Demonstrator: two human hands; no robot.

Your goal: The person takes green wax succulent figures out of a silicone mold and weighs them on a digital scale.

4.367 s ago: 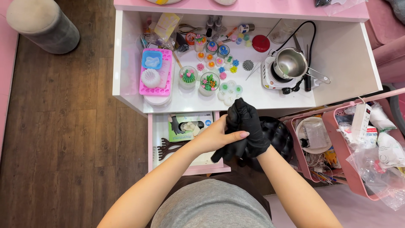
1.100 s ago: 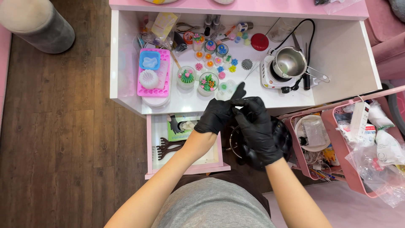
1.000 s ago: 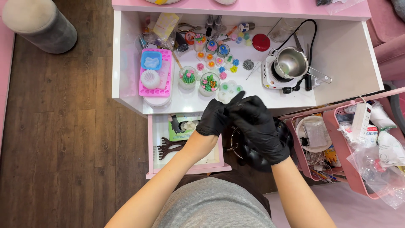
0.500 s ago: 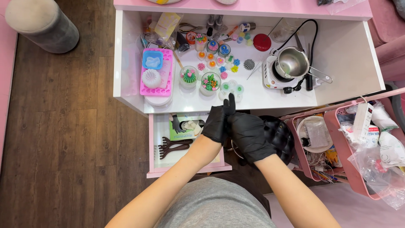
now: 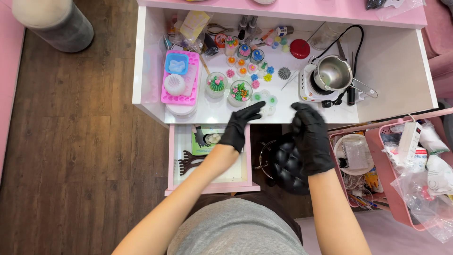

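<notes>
Over white worktop (image 5: 401,56) edge, dark wood floor (image 5: 71,141) below: left hand (image 5: 239,126), right hand (image 5: 310,139) black-gloved, both grips wide, empty.

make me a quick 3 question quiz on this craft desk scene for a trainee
1. True or false: both hands wear black gloves.
2. Which stands on the small white hotplate? A) a metal pot B) a pink tray C) a red lid
3. Fill in: the pink drawer under the desk is ____.

Key:
1. True: the left hand and right hand are gloved, held open and holding nothing.
2. A: the metal pot sits on the hotplate.
3. Open: the drawer is pulled out, with a brown comb inside.
</notes>
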